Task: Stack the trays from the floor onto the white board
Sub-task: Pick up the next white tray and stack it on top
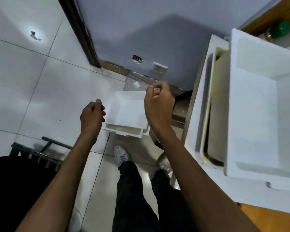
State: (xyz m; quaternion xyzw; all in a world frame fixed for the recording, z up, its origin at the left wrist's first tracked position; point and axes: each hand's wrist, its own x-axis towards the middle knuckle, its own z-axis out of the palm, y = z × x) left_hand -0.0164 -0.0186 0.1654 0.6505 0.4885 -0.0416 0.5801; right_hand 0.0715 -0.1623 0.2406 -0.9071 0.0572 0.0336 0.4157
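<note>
A stack of white trays [127,113] lies on the tiled floor ahead of my feet, cream rims showing at its near edge. My left hand [91,117] hovers at the stack's left side, fingers loosely curled, holding nothing. Above the stack's right edge is my right hand [158,102], with thumb and fingers curled and nothing in them; whether it touches the trays I cannot tell. At the right, a white tray [258,104] rests on the white board [283,203], with a cream tray [215,104] standing beside it.
A grey wall [141,30] with a socket [159,67] stands behind the floor stack. A dark rack [35,151] lies on the floor at lower left. My shoes [121,154] stand just short of the stack. A green object [281,29] sits at the top right.
</note>
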